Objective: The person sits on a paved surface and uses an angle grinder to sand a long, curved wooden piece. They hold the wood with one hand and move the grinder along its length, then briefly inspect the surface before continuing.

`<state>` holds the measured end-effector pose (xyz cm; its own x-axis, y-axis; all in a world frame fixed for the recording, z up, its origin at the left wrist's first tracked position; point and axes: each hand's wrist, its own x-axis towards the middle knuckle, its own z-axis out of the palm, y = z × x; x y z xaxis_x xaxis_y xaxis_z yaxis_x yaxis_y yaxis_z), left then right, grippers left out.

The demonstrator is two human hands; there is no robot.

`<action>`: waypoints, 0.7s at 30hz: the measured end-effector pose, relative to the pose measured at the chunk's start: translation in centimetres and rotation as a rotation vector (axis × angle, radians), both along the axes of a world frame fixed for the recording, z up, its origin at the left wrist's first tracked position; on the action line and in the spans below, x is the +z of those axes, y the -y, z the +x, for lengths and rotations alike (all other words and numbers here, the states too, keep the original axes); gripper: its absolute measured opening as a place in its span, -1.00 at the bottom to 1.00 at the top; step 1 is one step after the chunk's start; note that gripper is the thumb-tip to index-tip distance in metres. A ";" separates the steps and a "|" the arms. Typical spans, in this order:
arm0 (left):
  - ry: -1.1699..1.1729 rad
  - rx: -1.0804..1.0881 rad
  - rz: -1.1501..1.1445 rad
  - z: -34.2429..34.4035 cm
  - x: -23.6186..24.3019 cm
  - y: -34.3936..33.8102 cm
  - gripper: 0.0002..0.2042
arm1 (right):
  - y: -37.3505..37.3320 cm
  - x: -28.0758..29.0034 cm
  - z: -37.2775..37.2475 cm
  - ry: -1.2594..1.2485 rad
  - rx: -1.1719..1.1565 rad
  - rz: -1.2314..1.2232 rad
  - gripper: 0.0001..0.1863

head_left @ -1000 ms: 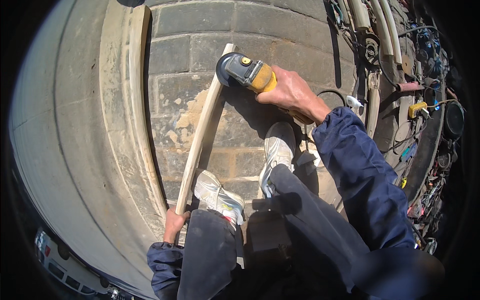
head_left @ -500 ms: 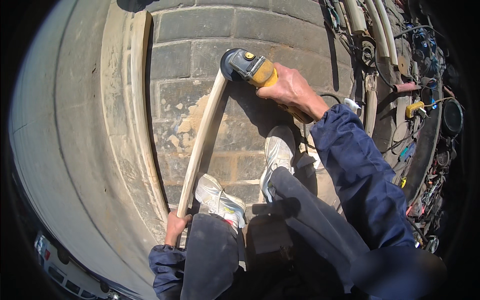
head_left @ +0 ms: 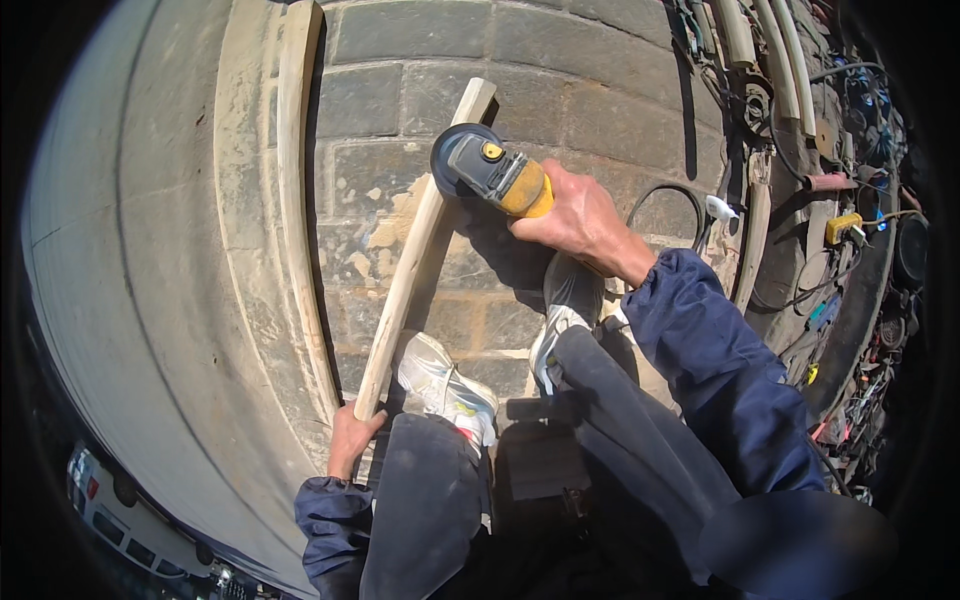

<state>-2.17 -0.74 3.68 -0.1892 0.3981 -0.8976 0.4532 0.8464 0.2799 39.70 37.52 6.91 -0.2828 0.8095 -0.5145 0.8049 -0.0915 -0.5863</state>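
Note:
My right hand point(head_left: 585, 222) is closed round the yellow and grey body of an angle grinder point(head_left: 515, 182). The grinder's dark round disc point(head_left: 452, 150) lies over a long pale wooden pole point(head_left: 402, 285), a little below its far end. From above I cannot tell whether the disc touches the wood. At the pole's near end, my left hand point(head_left: 352, 432) grips it, fingers partly hidden under the wood. The pole slants from my left hand up toward the top middle, beside my left shoe point(head_left: 440, 385).
Another pale pole point(head_left: 296, 180) lies along the stone kerb at left. A black cable point(head_left: 668, 190) loops right of the grinder. Along the right are more poles point(head_left: 785, 60), a yellow socket block point(head_left: 843, 228) and cluttered tools. A parked vehicle point(head_left: 130, 525) shows at lower left.
The grinder has moved down the pole, away from its far tip, which now sticks out beyond the disc. My left hand still holds the near end, and the view has shifted slightly.

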 end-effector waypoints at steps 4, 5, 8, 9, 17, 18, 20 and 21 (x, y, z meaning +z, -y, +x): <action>0.011 0.071 -0.103 -0.2 -0.7 0.3 -0.64 | 5.7 -1.7 -2.3 -0.094 0.219 0.058 -0.31; 0.016 0.077 -0.088 -0.2 -0.8 0.6 -0.66 | 5.5 -1.5 -2.6 -0.087 0.234 0.044 -0.31; 0.021 0.093 -0.063 -0.3 -0.5 0.8 -0.68 | 2.2 -0.7 -2.3 -0.010 0.160 -0.042 -0.32; 0.014 0.097 -0.068 -0.2 -0.2 0.5 -0.69 | 0.5 -0.7 -1.8 0.020 0.087 -0.056 -0.30; 0.039 0.011 -0.039 -0.8 -2.1 1.2 -0.68 | -6.9 -1.3 2.7 0.131 -0.039 0.078 -0.25; 0.032 0.019 -0.043 -0.9 -1.8 1.7 -0.68 | -5.1 -0.7 1.8 0.067 -0.008 0.029 -0.22; 0.033 0.029 -0.059 -0.9 -1.4 1.6 -0.67 | -1.9 -0.6 1.3 0.018 0.158 0.007 -0.22; 0.035 0.041 -0.070 -0.7 -1.3 1.3 -0.66 | -1.7 -0.9 1.0 0.023 0.169 -0.008 -0.23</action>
